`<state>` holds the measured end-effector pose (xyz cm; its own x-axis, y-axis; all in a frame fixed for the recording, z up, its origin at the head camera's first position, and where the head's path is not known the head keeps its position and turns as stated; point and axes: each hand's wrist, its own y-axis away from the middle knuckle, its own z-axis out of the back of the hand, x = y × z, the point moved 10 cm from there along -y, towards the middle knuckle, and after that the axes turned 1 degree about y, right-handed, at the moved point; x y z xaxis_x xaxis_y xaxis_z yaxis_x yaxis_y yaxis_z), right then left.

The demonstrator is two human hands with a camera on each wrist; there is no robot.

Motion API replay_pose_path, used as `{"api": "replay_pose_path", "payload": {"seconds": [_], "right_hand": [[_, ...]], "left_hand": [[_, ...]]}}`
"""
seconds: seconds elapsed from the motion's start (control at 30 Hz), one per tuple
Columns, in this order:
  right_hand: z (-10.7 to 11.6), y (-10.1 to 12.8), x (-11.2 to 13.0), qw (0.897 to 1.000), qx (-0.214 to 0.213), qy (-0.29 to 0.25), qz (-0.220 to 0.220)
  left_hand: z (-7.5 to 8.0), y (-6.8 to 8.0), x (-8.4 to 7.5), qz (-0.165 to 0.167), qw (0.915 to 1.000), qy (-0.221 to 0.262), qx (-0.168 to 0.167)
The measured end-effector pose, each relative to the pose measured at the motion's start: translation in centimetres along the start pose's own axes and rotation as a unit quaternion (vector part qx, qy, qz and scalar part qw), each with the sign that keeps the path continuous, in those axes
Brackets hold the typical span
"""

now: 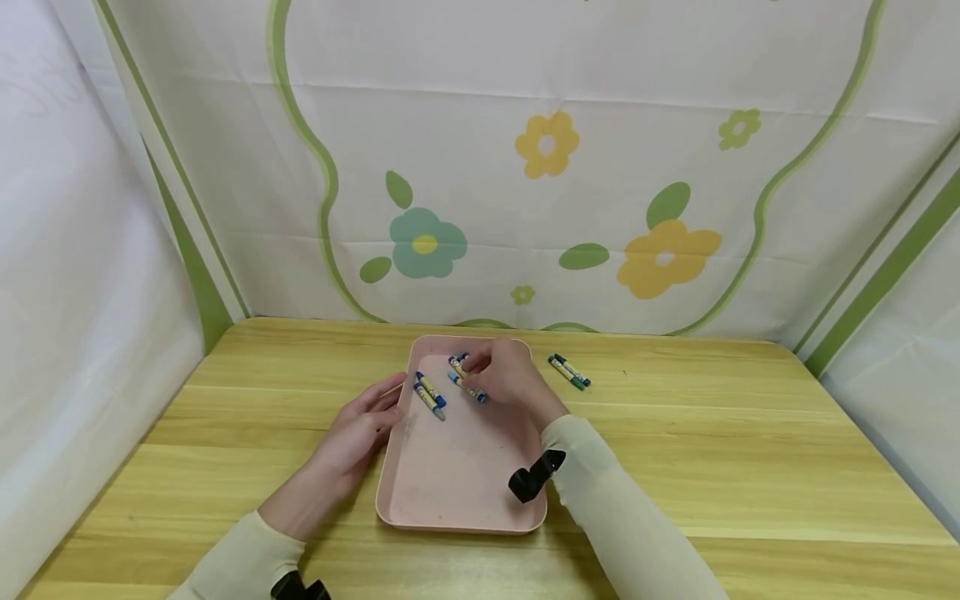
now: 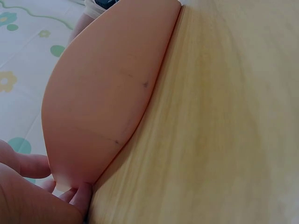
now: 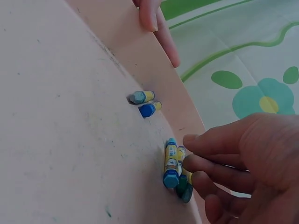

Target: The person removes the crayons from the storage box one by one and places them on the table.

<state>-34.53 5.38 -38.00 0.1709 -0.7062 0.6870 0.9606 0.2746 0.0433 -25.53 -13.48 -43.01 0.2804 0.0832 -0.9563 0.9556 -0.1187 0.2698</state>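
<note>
On the wooden table (image 1: 712, 467), pink tray (image 1: 450, 483); against its left wall, left hand (image 1: 358, 433), fingers nearly straight; above its far end, right hand (image 1: 510, 375), fingers loosely bent, apparently gripping nothing. Nearer the right hand, just beside its fingertips inside the tray: light-blue crayon (image 3: 171, 161), slanting far-left to near-right.

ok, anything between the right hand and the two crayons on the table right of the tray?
Only the pink tray: its right rim lies between. The right hand is over the tray; the two crayons lie on the table outside it. Nothing else visible in between.
</note>
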Motion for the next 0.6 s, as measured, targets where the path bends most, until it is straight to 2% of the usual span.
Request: {"api": "replay_pose_path", "payload": {"seconds": [0.3,0.6], "right_hand": [[-0.25,0.08,0.71,0.998,0.002,0.055,0.036],[-0.64,-0.05,0.67,0.997,0.013,0.063,0.042]], "left_hand": [[0.0,-0.02,-0.03,0.002,1.0,-0.003,0.001],[-0.05,0.04,-0.01,0.001,1.0,-0.003,0.003]]}}
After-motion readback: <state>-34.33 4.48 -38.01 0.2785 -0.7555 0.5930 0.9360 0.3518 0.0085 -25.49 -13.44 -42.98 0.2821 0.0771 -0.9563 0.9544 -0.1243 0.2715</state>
